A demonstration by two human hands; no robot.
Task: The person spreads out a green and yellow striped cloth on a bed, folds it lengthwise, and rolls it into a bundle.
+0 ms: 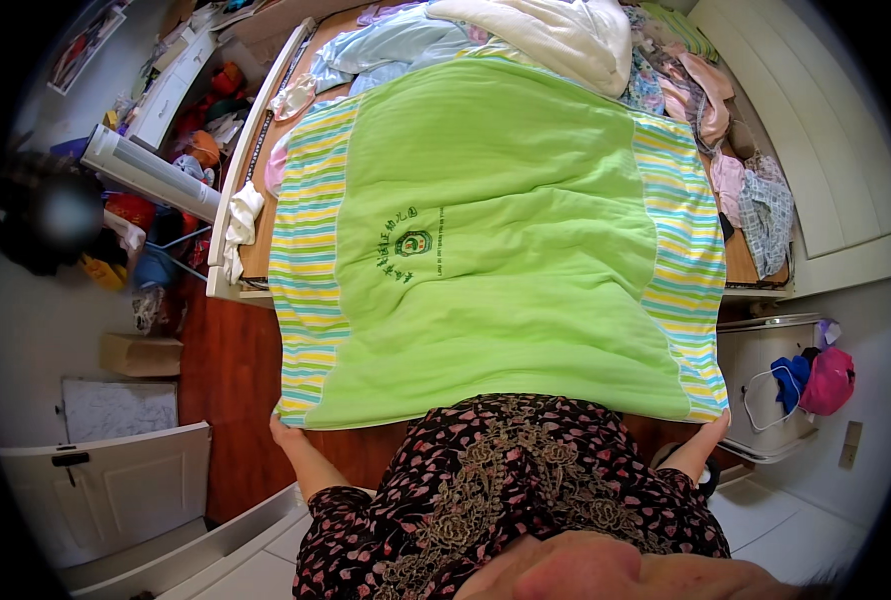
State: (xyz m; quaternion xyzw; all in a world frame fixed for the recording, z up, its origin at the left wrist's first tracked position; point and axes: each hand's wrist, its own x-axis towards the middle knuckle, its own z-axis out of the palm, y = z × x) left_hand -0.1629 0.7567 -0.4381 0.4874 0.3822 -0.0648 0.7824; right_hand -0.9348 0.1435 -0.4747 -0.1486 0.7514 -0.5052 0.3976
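A bright green quilt (496, 240) with blue, yellow and white striped side bands is stretched wide in front of me, with a dark printed emblem on its left half. Its far part lies over the bed, and the near edge spans across my body past the bed's foot. My left hand (286, 430) grips the near left corner. At the near right corner, my right hand (711, 432) is closed on the striped band. Most of the fingers are hidden by the cloth.
Rumpled light-blue bedding (396, 52), a cream blanket (556, 35) and pink clothes (706, 95) lie on the wooden bed (756, 272). A white door (116, 490) stands at the lower left, near a cardboard box (141, 355). Bags (828, 380) hang at the right.
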